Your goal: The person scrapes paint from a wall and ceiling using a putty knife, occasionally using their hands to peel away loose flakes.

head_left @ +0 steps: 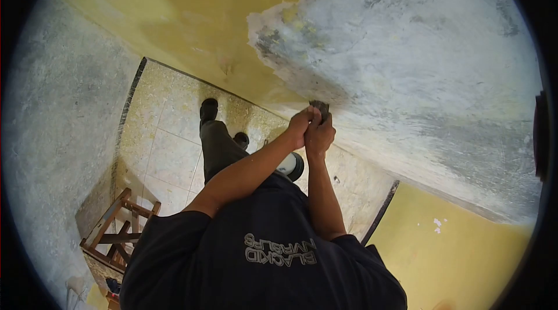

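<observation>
- Three walls are in view. The largest, the front wall (407,66), is yellow at upper left and bare, mottled grey plaster at right, with a ragged edge where the two meet.
- One left wall (64,106), rough and grey.
- One right wall (453,263), yellow.
- One floor (174,150) of pale tiles with thin joints, thickly speckled with debris near the front wall; dark strips (381,214) run along parts of its edge.
- One black shirt (261,211) on the person, with two lines of outlined lettering, upside down from this view.
- One wooden stool (121,238), standing at lower left near the left wall.
- One dark trouser leg (218,146), plain to see; the other is mostly hidden.
- Two bare hands, brought together at the front wall: the right hand (320,134) has its fingers wrapped around a dark block, and the left hand (300,127) has curled fingers gripping it from the side.
- One round white-and-black object (289,165), partly covered by the person.
- Two dark shoes (208,109), apart on the floor.
- One dark block (319,106), at the front wall. Its exposed end points away from the person; fingers hide the rest, so its long axis cannot be told.
- A small cluster of white patches (438,224) on the right wall.
</observation>
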`<control>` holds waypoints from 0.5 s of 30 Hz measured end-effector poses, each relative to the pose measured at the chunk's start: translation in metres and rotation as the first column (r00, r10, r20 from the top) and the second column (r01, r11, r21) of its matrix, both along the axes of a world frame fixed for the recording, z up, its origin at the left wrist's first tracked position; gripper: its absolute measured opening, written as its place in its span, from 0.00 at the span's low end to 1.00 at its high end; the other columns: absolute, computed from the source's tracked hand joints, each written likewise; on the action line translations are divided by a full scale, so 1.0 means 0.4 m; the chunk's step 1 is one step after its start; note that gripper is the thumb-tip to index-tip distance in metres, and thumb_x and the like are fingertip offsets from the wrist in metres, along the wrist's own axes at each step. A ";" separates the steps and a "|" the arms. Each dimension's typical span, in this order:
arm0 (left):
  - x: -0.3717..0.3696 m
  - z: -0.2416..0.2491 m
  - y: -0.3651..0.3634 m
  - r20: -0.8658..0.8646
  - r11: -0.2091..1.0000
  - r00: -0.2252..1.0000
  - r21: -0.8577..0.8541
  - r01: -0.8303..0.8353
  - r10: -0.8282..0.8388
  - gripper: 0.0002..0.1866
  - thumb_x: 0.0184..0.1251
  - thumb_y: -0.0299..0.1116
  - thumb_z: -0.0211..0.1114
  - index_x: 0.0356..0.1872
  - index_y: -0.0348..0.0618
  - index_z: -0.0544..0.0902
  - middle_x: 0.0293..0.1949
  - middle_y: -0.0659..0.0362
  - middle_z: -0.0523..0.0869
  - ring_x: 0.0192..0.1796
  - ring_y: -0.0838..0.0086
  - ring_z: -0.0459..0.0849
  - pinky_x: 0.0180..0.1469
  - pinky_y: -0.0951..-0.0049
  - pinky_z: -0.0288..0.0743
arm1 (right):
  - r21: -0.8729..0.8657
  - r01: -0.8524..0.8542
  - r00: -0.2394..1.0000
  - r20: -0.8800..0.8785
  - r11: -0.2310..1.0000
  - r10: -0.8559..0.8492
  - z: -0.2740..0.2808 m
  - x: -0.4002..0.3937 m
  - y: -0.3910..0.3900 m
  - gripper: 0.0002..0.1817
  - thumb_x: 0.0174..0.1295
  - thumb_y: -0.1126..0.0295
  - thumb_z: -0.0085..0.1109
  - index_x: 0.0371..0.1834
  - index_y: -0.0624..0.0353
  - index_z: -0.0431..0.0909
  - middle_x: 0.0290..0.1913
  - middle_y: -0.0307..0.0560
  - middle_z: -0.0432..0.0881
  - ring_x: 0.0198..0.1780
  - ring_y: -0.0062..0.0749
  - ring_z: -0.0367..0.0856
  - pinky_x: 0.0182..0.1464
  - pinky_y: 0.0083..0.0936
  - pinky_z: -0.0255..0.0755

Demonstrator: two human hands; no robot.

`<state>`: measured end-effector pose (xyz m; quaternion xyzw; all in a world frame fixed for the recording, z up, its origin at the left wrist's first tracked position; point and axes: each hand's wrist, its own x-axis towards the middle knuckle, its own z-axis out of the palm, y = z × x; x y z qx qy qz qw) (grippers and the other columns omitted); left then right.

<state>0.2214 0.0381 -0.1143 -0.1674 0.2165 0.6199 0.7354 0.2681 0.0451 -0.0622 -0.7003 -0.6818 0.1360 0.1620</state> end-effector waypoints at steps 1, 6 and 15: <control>-0.003 0.004 0.007 -0.002 1.000 1.000 0.007 -0.004 0.004 0.06 0.70 0.31 0.48 0.39 0.47 0.74 0.37 0.64 0.77 0.41 0.76 0.77 0.47 0.73 0.73 | 0.007 -0.004 1.000 -0.002 1.000 0.004 -0.008 0.002 0.009 0.16 0.62 0.57 0.49 0.36 0.61 0.76 0.25 0.65 0.80 0.30 0.62 0.80 0.32 0.49 0.72; -0.011 0.009 -0.007 -0.042 0.998 0.999 0.044 0.033 -0.031 0.06 0.70 0.31 0.49 0.41 0.46 0.74 0.37 0.63 0.78 0.41 0.76 0.77 0.46 0.73 0.74 | 0.043 0.042 0.993 -0.113 0.998 -0.037 -0.003 -0.011 -0.005 0.19 0.63 0.56 0.50 0.32 0.64 0.76 0.24 0.64 0.80 0.29 0.62 0.79 0.31 0.49 0.72; -0.028 0.027 -0.009 -0.471 0.995 0.880 -0.099 0.018 -0.063 0.08 0.69 0.29 0.51 0.32 0.42 0.78 0.32 0.62 0.78 0.36 0.77 0.76 0.41 0.74 0.73 | 0.182 0.016 0.809 -0.581 0.983 0.095 -0.112 0.001 0.000 0.11 0.61 0.66 0.54 0.34 0.65 0.77 0.23 0.58 0.81 0.26 0.54 0.81 0.27 0.36 0.72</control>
